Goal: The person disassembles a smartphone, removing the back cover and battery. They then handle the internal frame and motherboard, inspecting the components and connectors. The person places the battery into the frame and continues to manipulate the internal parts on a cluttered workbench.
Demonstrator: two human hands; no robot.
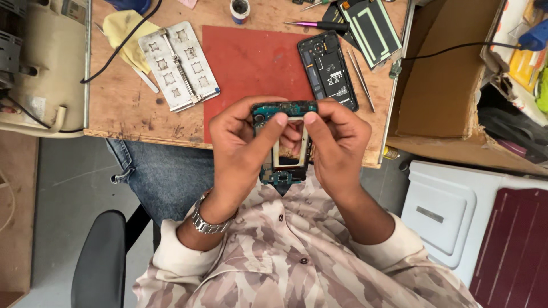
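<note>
Both hands hold a phone circuit board [283, 108], a teal frame-shaped piece with an open middle, just in front of the wooden bench edge. My left hand [237, 142] grips its left side with the thumb pressed on the top strip. My right hand [337, 140] grips the right side, its thumb next to the left thumb. The board's lower end [279, 175] shows between the palms. A metal watch [206, 219] is on my left wrist.
On the wooden bench [125, 108] lie a red mat [245, 63], an opened black phone body [327, 69], a metal holding jig [178, 64], tweezers [361, 80], a purple-handled screwdriver [317, 25] and a phone back cover [368, 25]. A cardboard box [445, 80] stands right.
</note>
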